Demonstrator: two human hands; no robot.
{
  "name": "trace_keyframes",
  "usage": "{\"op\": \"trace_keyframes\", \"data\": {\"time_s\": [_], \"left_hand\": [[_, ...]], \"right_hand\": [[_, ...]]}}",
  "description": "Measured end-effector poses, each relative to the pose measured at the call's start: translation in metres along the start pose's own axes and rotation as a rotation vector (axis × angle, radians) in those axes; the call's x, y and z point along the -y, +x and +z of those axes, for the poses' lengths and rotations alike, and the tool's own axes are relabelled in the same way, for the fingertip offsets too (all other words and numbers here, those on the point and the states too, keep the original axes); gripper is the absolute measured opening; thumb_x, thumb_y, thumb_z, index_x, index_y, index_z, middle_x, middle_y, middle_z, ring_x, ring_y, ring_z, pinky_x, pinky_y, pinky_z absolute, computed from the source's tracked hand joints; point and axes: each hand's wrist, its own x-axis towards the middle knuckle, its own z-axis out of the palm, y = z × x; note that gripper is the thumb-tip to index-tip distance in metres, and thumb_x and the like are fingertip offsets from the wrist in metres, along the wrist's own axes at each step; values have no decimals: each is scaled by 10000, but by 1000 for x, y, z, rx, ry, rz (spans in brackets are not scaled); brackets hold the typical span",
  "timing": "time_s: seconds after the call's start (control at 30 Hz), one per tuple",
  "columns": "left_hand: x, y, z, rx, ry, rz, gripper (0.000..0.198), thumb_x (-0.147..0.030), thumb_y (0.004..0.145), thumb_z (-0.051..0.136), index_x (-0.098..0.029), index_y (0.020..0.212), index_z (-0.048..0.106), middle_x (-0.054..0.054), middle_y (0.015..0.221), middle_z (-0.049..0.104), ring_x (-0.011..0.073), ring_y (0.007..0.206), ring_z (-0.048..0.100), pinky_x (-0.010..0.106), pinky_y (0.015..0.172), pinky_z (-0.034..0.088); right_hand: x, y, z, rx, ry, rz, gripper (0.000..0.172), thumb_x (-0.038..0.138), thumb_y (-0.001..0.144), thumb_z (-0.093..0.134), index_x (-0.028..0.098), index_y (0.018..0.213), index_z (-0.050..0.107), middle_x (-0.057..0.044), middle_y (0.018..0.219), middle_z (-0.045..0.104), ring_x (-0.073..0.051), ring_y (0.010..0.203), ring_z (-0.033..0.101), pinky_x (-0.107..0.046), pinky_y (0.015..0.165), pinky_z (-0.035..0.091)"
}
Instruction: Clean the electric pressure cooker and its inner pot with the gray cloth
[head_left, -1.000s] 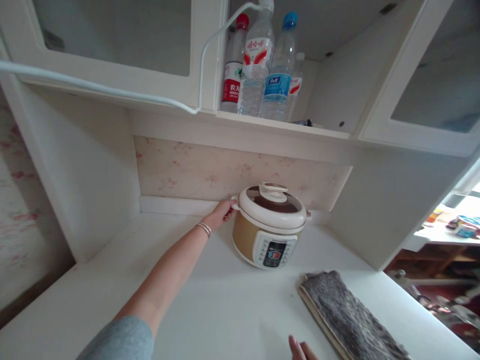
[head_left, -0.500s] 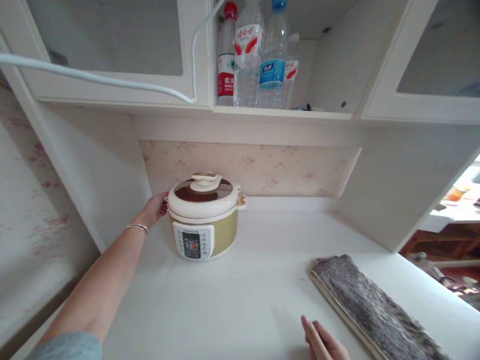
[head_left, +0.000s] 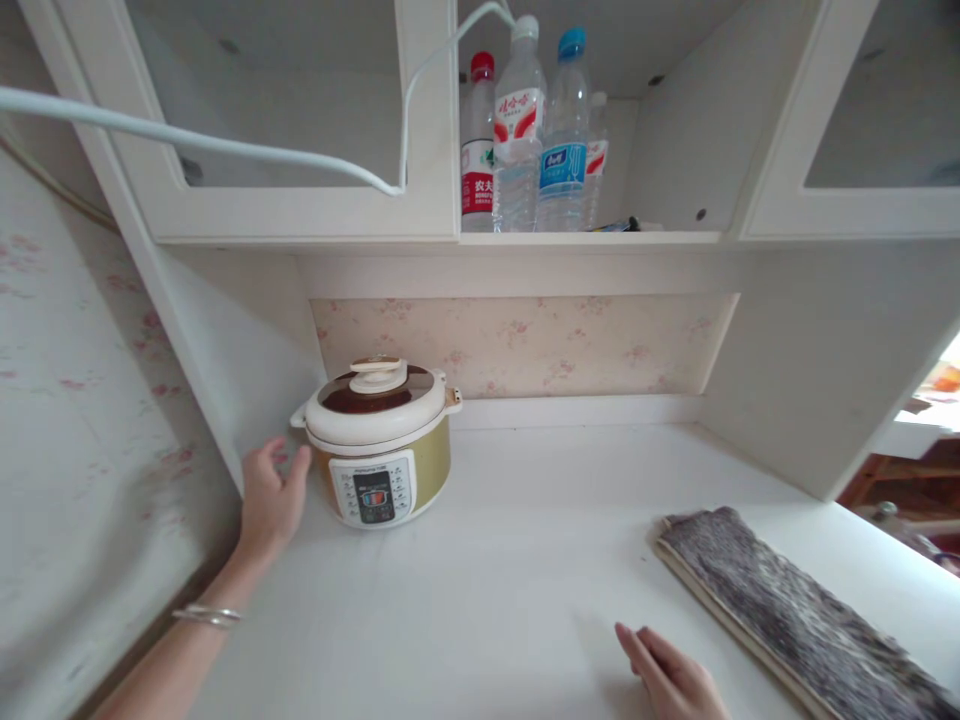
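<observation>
A rice cooker [head_left: 431,460] with a green-gold body, cream lid and front control panel stands upright on the white counter [head_left: 480,600], close to the left side panel. Beside its left side, just below the lid's left handle, is my left hand [head_left: 274,495], open, with thumb and fingers apart and nothing held. A silver bracelet circles that wrist. My right hand [head_left: 671,675] shows only partly at the bottom edge, over the counter. Its visible fingers are stretched out, with nothing seen in them. A folded grey furry cloth [head_left: 787,595] lies to its right.
Above the counter is a white cabinet [head_left: 300,215] with several plastic bottles [head_left: 517,140] in its open middle section. A white cable [head_left: 247,150] hangs across the cabinet's left front. Side panels bound the counter left and right.
My left hand has let go of the rice cooker's left handle and drawn down and left. The rice cooker stands farther left, nearer the side panel. My view has turned slightly left.
</observation>
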Motion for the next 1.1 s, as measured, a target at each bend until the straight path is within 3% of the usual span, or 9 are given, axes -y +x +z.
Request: {"op": "trace_keyframes", "data": {"time_s": [0.1,0.23,0.33,0.4,0.57,0.73,0.83,1.0,1.1], "left_hand": [[-21,-49,10,51,2,269,871,-582,728,614,-152,1410,283,177,1423,344,336,1326,320,490,1102,266],[-39,-87,41,142,-16,301,1092,-533,693,688,-155,1487,41,230,1539,-3,390,1413,58,566,1091,226],[-38,-88,60,73,3,328,1095,-485,713,691,-115,1485,8,274,1523,-74,423,1403,-22,612,1076,184],[-34,-82,68,52,10,347,1087,-473,721,690,-99,1482,10,288,1517,-67,418,1403,-33,608,1082,162],[-24,-69,74,83,2,368,1107,-488,704,706,-109,1482,16,274,1522,-77,403,1408,-31,577,1099,160],[-19,-67,78,83,2,358,1118,-495,700,707,-122,1486,5,260,1528,-65,397,1410,-28,575,1102,160],[-20,-65,75,92,-9,361,1096,-494,719,688,-111,1485,6,263,1528,-70,399,1410,-28,575,1103,160],[-41,-76,48,89,-9,338,737,-386,844,559,-143,1451,220,211,1540,76,370,1410,125,550,1100,224],[-65,-100,30,160,-111,422,482,-316,877,505,-191,1333,410,147,1450,346,299,1355,310,484,1113,260]], "right_hand": [[9,1,2,11,-25,23,497,649,751,522,190,562,527,34,514,432,-128,527,449,-215,508,351],[6,11,-24,-28,-129,17,465,637,789,477,202,685,606,19,544,517,-146,536,492,-236,532,393],[-16,28,-63,-135,-334,-77,458,621,783,479,218,909,657,-67,876,662,-217,776,605,-294,711,466],[-35,41,-89,-212,-526,-128,512,600,796,444,210,1062,641,-135,1113,625,-292,974,591,-375,844,446],[-66,59,-111,-206,-922,107,623,584,852,288,220,1302,520,-126,1396,455,-370,1228,442,-485,975,349],[-49,58,-88,-110,-992,120,604,603,857,284,309,1350,473,-40,1433,433,-333,1285,394,-514,991,332],[-24,54,-65,22,-971,25,559,581,868,298,347,1339,489,-27,1429,443,-347,1279,395,-548,930,365],[33,39,2,213,-841,-218,468,486,897,351,337,1293,553,-45,1401,479,-339,1273,405,-535,959,347],[78,24,54,342,-713,-354,447,415,874,452,312,1297,553,-68,1404,475,-338,1263,414,-534,1001,302]]}}
